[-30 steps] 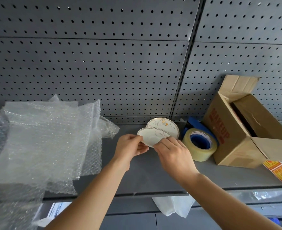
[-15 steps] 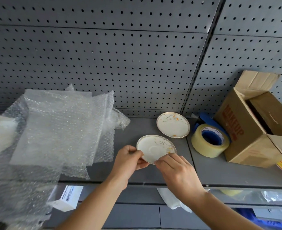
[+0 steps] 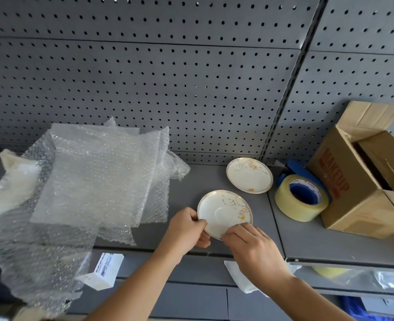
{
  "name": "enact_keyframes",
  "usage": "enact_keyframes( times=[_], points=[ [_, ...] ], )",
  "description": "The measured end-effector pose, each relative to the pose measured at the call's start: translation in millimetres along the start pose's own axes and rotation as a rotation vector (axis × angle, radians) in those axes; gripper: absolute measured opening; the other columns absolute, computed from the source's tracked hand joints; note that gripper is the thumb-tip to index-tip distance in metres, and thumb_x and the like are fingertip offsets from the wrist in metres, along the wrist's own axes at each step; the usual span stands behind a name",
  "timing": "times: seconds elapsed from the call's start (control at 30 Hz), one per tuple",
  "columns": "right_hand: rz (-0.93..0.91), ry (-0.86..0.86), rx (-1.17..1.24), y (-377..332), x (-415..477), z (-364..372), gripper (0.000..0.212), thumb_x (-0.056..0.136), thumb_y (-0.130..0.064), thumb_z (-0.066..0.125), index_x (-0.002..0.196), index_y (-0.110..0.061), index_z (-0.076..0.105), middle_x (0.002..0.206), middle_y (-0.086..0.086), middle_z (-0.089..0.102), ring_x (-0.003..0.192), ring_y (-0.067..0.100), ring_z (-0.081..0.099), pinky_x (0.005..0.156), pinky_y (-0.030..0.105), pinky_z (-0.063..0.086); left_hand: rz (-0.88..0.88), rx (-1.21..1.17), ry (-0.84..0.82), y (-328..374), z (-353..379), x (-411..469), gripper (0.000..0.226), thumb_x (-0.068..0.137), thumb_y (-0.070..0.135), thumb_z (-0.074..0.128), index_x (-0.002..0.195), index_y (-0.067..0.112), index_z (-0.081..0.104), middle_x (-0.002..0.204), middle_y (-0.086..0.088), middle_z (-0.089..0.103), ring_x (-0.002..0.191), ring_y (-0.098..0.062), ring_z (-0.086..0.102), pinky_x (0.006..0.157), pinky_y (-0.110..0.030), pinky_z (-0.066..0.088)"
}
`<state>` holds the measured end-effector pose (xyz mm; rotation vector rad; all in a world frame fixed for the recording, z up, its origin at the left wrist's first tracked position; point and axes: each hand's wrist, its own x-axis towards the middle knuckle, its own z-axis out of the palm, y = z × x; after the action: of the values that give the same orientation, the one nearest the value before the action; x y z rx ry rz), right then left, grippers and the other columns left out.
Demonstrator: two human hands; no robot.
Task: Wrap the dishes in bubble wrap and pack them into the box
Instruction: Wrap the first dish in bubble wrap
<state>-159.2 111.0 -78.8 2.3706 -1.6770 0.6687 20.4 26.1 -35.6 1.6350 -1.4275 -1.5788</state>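
A: What colours does the nearer round ceramic saucer (image 3: 223, 210) have?
B: Cream, with a gold-edged rim, thin brown branch lines and orange blossoms. The farther round ceramic saucer (image 3: 249, 179) carries the same pattern.
A: And the cardboard box (image 3: 344, 181)?
B: Brown, with red lettering on 1 side. The roll of packing tape (image 3: 300, 212) is translucent yellow around a blue core.
A: Anything else?
B: Clear sheets of bubble wrap (image 3: 94, 179), and a grey metal pegboard wall (image 3: 145, 89) with rows of dark holes above a grey metal shelf (image 3: 318, 246).

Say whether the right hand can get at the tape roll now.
Likely yes, once freed: the right hand pinches the near saucer; only bare shelf separates it from the tape roll.
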Motion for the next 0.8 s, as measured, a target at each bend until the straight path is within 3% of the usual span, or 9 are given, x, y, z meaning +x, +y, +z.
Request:
enact_keyframes(
  times=[0.1, 0.23, 0.33, 0.4, 0.5, 0.57, 0.63, 0.7, 0.8],
  points=[
    [0.030, -0.011, 0.010, 1.8, -3.0, 0.1, 0.039, 0.061, 0.003, 0.084, 0.088, -0.021, 0.073, 0.090, -0.009, 0.066, 0.079, 0.017, 0.065, 0.061, 0.028, 0.057, 0.033, 0.093, -0.033, 4.1, -1.2, -4.5, 0.005, 0.097, 0.012, 0.056, 0.097, 0.008, 0.058, 0.072, -0.014, 0.075, 0.063, -0.032, 0.075, 0.064, -0.040, 0.064],
    [0.078, -0.021, 0.070, -5.1, -1.6, -6.0, 0.027, 0.067, -0.008, 0.087, 0.086, -0.021, 0.073, 0.090, -0.010, 0.065, 0.078, 0.016, 0.065, 0.059, 0.027, 0.058, 0.054, 0.057, -0.024, 5.8, -9.8, -16.1, 0.014, 0.097, 0.019, 0.060, 0.108, 0.016, 0.052, 0.076, -0.015, 0.075, 0.057, -0.026, 0.071, 0.055, -0.030, 0.059],
    [0.160, -0.003, 0.135, -8.9, 7.8, -15.0, 0.016, 0.085, -0.027, 0.067, 0.099, -0.024, 0.073, 0.101, -0.013, 0.065, 0.090, 0.013, 0.062, 0.056, 0.022, 0.053, 0.072, 0.007, -0.031, 2.3, -19.0, -27.4, 0.019, 0.099, 0.025, 0.062, 0.112, 0.019, 0.051, 0.075, -0.012, 0.073, 0.057, -0.027, 0.069, 0.056, -0.032, 0.059],
    [0.307, 0.008, 0.253, -13.2, 27.1, -18.5, 0.021, 0.093, -0.029, 0.056, 0.109, -0.028, 0.070, 0.110, -0.018, 0.063, 0.100, 0.007, 0.057, 0.064, 0.023, 0.052, 0.091, -0.030, -0.042, -0.8, -27.2, -37.5, 0.015, 0.100, 0.025, 0.061, 0.111, 0.019, 0.053, 0.072, -0.009, 0.071, 0.057, -0.028, 0.068, 0.055, -0.034, 0.058],
    [0.598, -0.070, 0.610, -27.0, 78.0, -27.1, 0.019, 0.097, -0.027, 0.062, 0.114, -0.036, 0.061, 0.107, -0.021, 0.065, 0.098, 0.002, 0.062, 0.081, 0.023, 0.049, 0.113, -0.087, -0.075, -5.8, -42.9, -55.1, 0.009, 0.101, 0.021, 0.060, 0.106, 0.013, 0.060, 0.070, -0.010, 0.071, 0.057, -0.028, 0.067, 0.052, -0.034, 0.055],
    [0.728, -0.212, 0.785, -37.8, 116.0, -27.1, 0.026, 0.096, -0.040, 0.063, 0.120, -0.036, 0.054, 0.106, -0.019, 0.067, 0.096, 0.001, 0.064, 0.085, 0.019, 0.047, 0.119, -0.129, -0.080, -8.9, -55.2, -64.0, 0.010, 0.102, 0.020, 0.059, 0.103, 0.010, 0.062, 0.069, -0.010, 0.070, 0.057, -0.029, 0.066, 0.052, -0.034, 0.053],
    [0.802, -0.322, 0.937, -49.2, 149.0, -16.3, 0.047, 0.091, -0.052, 0.066, 0.127, -0.029, 0.048, 0.108, -0.012, 0.067, 0.096, 0.010, 0.068, 0.089, 0.030, 0.053, 0.122, -0.150, -0.055, -11.9, -68.1, -68.8, 0.012, 0.103, 0.019, 0.058, 0.103, 0.008, 0.062, 0.069, -0.010, 0.069, 0.057, -0.028, 0.066, 0.051, -0.032, 0.052],
    [0.824, -0.359, 0.998, -62.7, 174.0, -1.9, 0.065, 0.081, -0.060, 0.072, 0.127, -0.019, 0.050, 0.109, -0.002, 0.067, 0.094, 0.017, 0.069, 0.090, 0.042, 0.059, 0.114, -0.161, -0.012, -14.9, -79.6, -70.4, 0.013, 0.103, 0.018, 0.057, 0.103, 0.007, 0.062, 0.070, -0.011, 0.070, 0.057, -0.028, 0.065, 0.051, -0.031, 0.051],
    [0.884, -0.381, 1.059, -82.9, 198.6, 13.8, 0.074, 0.072, -0.060, 0.079, 0.124, -0.015, 0.049, 0.113, 0.000, 0.064, 0.098, 0.015, 0.066, 0.084, 0.039, 0.061, 0.102, -0.187, 0.016, -17.3, -92.1, -72.6, 0.014, 0.103, 0.019, 0.056, 0.104, 0.007, 0.063, 0.072, -0.011, 0.071, 0.059, -0.027, 0.065, 0.053, -0.032, 0.051]
  ],
)
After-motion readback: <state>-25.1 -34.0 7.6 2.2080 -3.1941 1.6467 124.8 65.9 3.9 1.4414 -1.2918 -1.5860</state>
